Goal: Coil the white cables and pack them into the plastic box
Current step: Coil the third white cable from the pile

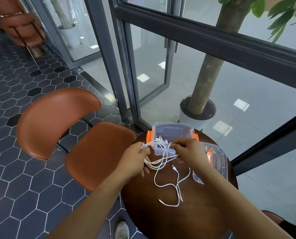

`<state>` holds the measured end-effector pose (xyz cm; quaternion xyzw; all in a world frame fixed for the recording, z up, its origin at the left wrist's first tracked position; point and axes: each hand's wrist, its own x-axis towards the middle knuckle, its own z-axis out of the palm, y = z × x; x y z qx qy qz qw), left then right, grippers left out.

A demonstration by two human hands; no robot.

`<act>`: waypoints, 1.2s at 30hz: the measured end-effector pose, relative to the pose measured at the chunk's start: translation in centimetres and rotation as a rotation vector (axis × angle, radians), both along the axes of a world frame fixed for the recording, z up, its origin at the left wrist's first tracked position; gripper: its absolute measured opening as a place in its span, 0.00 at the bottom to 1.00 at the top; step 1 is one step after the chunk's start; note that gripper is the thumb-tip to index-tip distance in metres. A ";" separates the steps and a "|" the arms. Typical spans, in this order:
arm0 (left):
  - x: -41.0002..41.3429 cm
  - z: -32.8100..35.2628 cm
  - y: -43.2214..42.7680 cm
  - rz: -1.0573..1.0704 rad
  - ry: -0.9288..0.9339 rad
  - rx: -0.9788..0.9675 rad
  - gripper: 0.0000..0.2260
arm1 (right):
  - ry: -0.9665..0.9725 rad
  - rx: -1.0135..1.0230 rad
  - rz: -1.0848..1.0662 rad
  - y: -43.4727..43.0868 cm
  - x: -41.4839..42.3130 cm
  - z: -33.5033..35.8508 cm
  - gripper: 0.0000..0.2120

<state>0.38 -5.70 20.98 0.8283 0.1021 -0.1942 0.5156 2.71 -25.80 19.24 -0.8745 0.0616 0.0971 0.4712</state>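
A bundle of white cables point(158, 163) stretches in loops between my two hands over the far left of the round dark wooden table point(161, 218). My left hand point(135, 159) grips one end of the loops at the table's left edge. My right hand point(187, 150) pinches the other end in front of the clear plastic box point(173, 131) with orange clips, which stands open with several white cable ends inside. Another white cable point(171, 185) lies loose on the table below my hands.
The box's clear lid point(214, 161) lies on the table to the right of the box. A brown leather chair point(78, 135) stands left of the table. A potted tree point(197, 109) and glass doors lie beyond. A white shoe point(122, 230) shows on the tiled floor.
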 end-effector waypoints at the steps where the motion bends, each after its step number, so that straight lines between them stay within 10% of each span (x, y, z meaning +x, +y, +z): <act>1: 0.0 0.1 0.0 0.008 0.001 -0.015 0.09 | 0.023 -0.050 0.080 -0.2 0.0 -0.1 0.07; 16: 0.3 -0.9 0.1 -0.066 0.098 0.031 0.11 | 0.065 0.463 0.124 2.5 -0.9 -0.6 0.09; 26: 0.6 -1.4 0.2 -0.101 0.098 0.068 0.11 | -0.519 -0.246 0.498 3.0 -1.3 -1.3 0.19; 36: 0.7 -1.7 0.3 -0.121 0.113 -0.009 0.13 | -0.625 -0.274 0.439 2.9 -1.2 -1.9 0.19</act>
